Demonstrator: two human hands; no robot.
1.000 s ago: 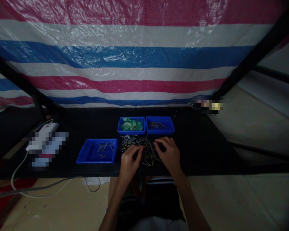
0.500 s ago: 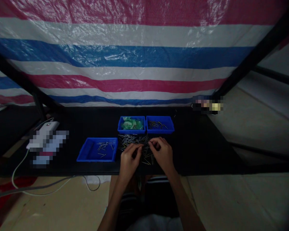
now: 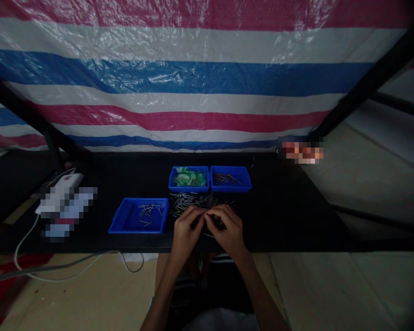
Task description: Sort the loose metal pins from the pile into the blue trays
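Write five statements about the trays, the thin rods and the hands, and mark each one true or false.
1. The left hand and the right hand are close together. True.
2. The green items lie in the front tray. False: they lie in the back left tray.
3. Loose thin rods lie on the black table. True.
4. The front tray holds thin rods. True.
5. The back right tray is red. False: it is blue.

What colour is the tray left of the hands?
The tray is blue, seen best in the head view.
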